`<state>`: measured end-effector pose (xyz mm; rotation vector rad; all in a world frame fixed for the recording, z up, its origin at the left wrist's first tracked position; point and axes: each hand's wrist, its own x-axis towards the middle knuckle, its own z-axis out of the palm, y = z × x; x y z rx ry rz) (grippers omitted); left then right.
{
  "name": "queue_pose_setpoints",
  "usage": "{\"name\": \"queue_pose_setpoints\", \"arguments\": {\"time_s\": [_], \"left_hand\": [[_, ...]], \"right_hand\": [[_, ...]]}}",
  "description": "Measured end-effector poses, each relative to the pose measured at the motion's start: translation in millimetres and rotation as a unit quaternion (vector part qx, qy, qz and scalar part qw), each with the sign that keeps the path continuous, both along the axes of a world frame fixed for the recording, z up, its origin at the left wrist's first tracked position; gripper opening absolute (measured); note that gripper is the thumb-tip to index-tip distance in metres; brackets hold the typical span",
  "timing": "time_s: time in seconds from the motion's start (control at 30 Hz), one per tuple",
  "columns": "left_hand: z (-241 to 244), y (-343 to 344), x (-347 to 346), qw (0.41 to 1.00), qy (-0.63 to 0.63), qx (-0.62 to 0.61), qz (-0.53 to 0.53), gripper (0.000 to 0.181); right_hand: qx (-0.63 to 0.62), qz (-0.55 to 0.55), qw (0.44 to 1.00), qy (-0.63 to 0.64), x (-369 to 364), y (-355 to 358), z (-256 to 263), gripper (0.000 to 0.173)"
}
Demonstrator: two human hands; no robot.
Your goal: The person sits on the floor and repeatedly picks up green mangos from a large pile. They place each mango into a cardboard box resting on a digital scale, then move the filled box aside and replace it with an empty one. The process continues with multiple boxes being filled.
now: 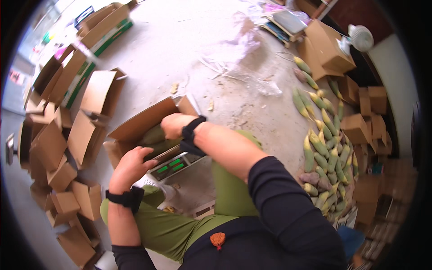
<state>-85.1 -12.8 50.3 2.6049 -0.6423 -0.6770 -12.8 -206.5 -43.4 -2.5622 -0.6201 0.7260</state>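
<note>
In front of me an open cardboard box [143, 118] rests on a digital scale [172, 172] with lit green displays. Several long green vegetables [153, 135], which look like radishes, lie inside the box. My left hand [130, 166] is at the near left side of the box, thumb and fingers apart, with nothing seen in it. Over the right end of the box is my right hand [177, 125], its fingers curled down and partly hidden, so whether it grips anything does not show. Both wrists wear black straps.
A large pile of green radishes [332, 157] covers the floor at my right. Open cardboard boxes [86, 133] crowd the left side. Plastic wrap [248, 44] lies on the floor ahead. A small fan [360, 37] stands near cartons [325, 47] at the far right.
</note>
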Motion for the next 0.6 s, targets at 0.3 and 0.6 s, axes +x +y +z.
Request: {"name": "queue_pose_setpoints", "arguments": {"time_s": [0.3, 0.6], "left_hand": [[-16.1, 10.4, 6.9, 0.997, 0.023, -0.041, 0.060, 0.045], [-26.4, 23.9, 15.5, 0.985, 0.099, -0.052, 0.132, 0.048]], "right_hand": [[0.288, -0.086, 0.948, -0.105, 7.1, -15.6, 47.1, 0.022], [0.522, -0.159, 0.824, -0.153, -62.9, -105.8, 138.2, 0.024]]}}
